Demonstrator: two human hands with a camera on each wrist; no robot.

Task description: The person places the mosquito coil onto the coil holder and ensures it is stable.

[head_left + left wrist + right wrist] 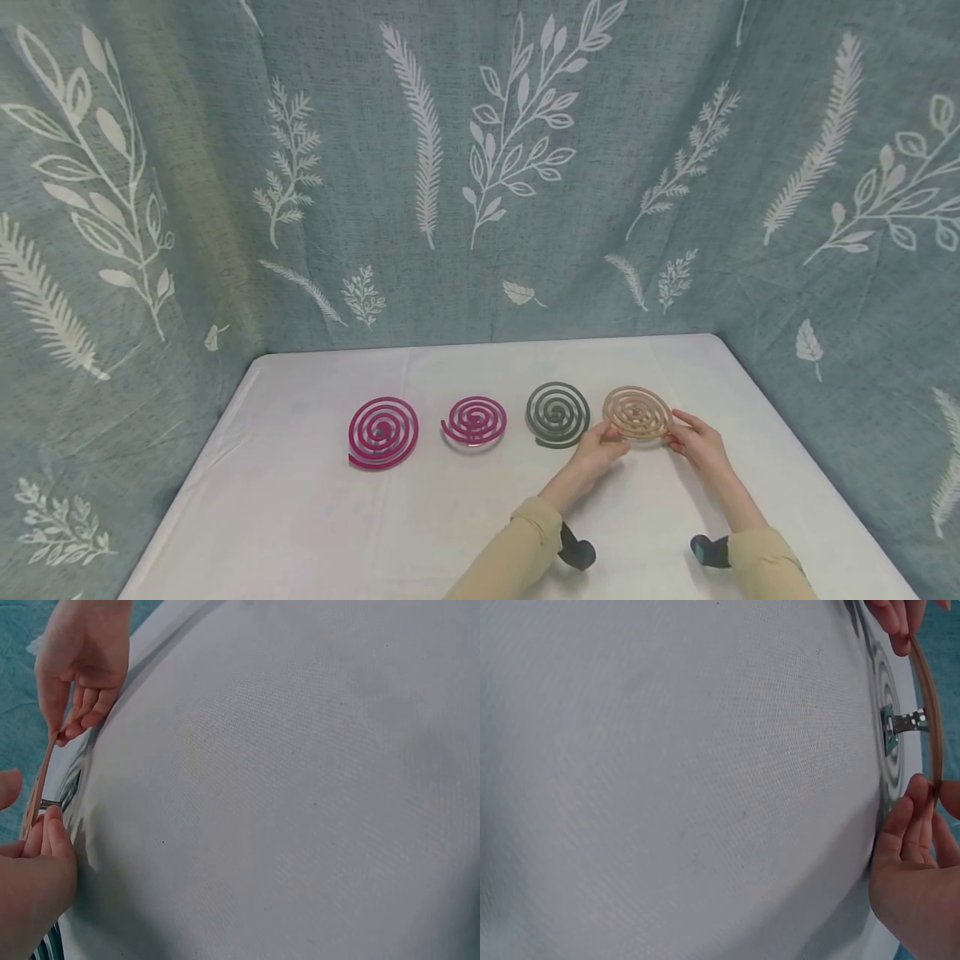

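Note:
A tan mosquito coil (637,413) is at the right end of a row of coils in the head view, raised flat above the cloth. My left hand (597,454) pinches its near left edge, and my right hand (699,446) pinches its right edge. Edge-on in the right wrist view, the coil (930,705) has a small perforated metal stand (907,721) beneath its middle. Just left of my left hand lies a dark green coil (557,415). The left wrist view shows both hands at the rim, with the left fingers (54,832) under it.
Two magenta coils, one (383,432) farther left and another (474,420) nearer the middle, stand on the white-covered table (315,533). A teal leaf-patterned curtain (450,283) surrounds the back and sides. Dark wrist devices (576,550) hang by both sleeves.

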